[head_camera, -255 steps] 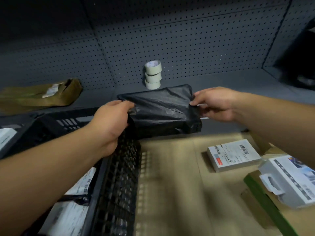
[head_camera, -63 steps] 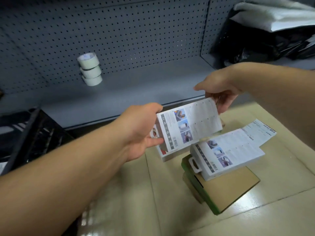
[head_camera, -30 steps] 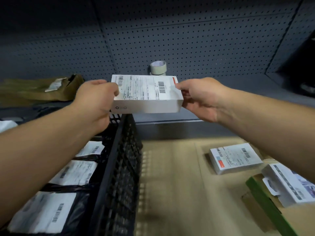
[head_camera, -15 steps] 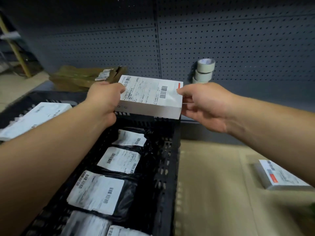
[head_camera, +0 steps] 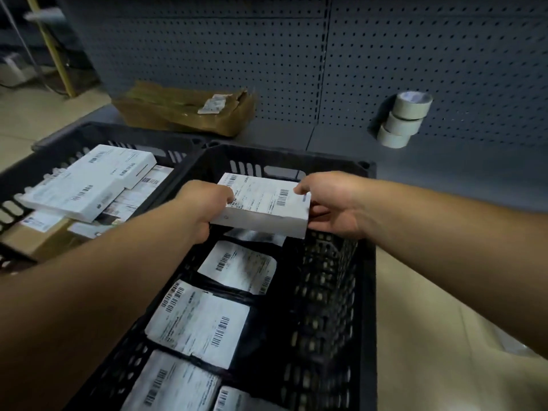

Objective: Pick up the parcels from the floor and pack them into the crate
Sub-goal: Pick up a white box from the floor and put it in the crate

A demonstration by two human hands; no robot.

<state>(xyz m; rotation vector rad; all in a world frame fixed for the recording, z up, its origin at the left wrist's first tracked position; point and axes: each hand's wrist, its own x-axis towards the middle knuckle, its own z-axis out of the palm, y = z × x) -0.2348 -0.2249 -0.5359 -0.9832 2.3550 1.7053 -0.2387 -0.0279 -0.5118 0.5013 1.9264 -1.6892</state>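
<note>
looks like a stockroom / parcel packing area, prob back of a shop or small warehouse. grey pegboard shelving (head_camera: 415,69) w/ rows of holes runs across the back, w/ a low grey shelf base (head_camera: 430,170) under it. three tape rolls (head_camera: 404,120) stacked on that shelf, beside a flattened brown cardboard box (head_camera: 184,114) w/ a torn label. two black plastic crates on the floor: nearer crate (head_camera: 366,277) holds black poly mailers (head_camera: 201,321) w/ barcode shipping labels, crate to the left (head_camera: 98,132) holds white labelled boxes (head_camera: 89,179). shiny beige tiled floor (head_camera: 430,336). dim light, bare storage fittings, no shop display.
</note>
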